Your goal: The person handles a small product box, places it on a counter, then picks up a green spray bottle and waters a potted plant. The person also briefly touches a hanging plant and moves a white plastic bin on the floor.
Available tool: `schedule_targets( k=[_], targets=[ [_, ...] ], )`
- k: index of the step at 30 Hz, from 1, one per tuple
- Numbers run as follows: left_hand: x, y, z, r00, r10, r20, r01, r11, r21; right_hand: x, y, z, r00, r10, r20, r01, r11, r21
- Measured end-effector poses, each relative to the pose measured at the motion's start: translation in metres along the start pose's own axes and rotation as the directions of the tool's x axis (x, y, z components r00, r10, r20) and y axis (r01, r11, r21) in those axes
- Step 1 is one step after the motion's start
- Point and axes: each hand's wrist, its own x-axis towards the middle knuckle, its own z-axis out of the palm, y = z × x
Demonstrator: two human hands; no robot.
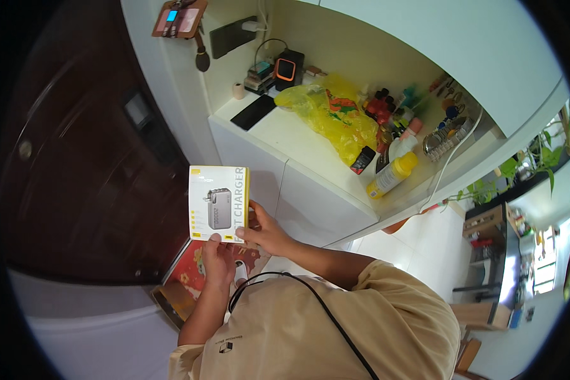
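Note:
A white and yellow cardboard charger box point(218, 204) is held up in front of my body, its printed face with a picture of a grey plug-in charger turned towards me. My left hand point(218, 259) grips its lower edge, the thumb on the front and the fingers behind. At the lower right corner, my right hand point(268, 232) holds the yellow side, thumb on the front face.
A white cabinet counter point(294, 137) ahead bears a yellow plastic bag point(332, 114), a black phone point(254, 112), a yellow spray can point(392, 175) and several bottles. A dark door point(85, 156) stands at left. A patterned red mat point(190, 266) lies below my hands.

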Motion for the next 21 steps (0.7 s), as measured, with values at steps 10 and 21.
schedule_targets(
  k=[10, 21],
  targets=[
    [0.104, 0.066, -0.037, 0.963, -0.208, 0.174, 0.202, 0.978, 0.051, 0.098, -0.126, -0.106, 0.610, -0.744, -0.272, -0.049, 0.307, -0.950],
    [0.140, 0.083, -0.041, 0.884, -0.318, 0.343, 0.321, 0.946, 0.047, 0.116, -0.187, -0.255, 0.116, -0.756, -0.644, -0.355, 0.574, -0.738]
  ],
)
